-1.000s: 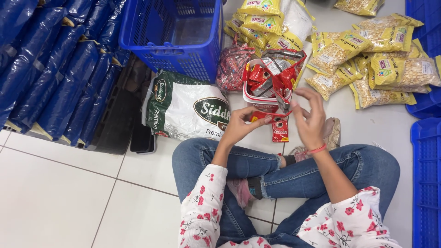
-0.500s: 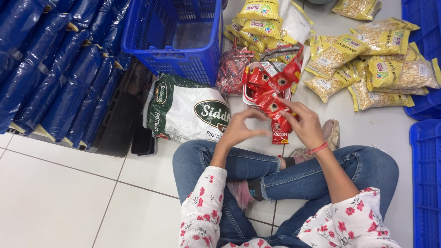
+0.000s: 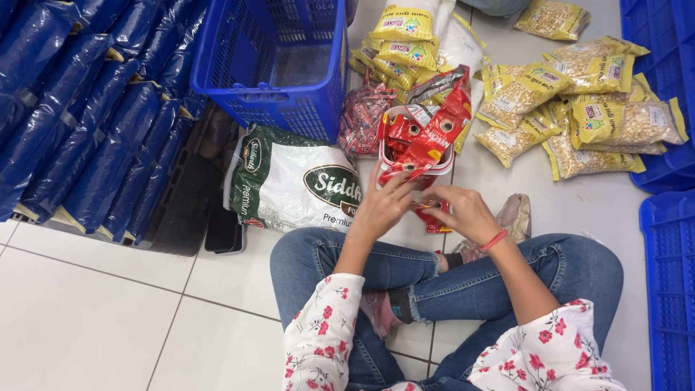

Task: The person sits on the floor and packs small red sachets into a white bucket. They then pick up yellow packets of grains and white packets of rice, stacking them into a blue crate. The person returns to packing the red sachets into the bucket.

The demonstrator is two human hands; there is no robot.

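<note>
Gripping one red packet — left hand and right hand together.

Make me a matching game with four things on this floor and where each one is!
Things:
1. blue basket
2. yellow snack packets
3. big white and green sack
4. red packets

Places:
A. spread on the floor at the upper right
B. just in front of both hands, left hand and right hand
C. lying just below the basket
D. top middle, beside the dark blue bags

Pairs: 1-D, 2-A, 3-C, 4-B
</note>
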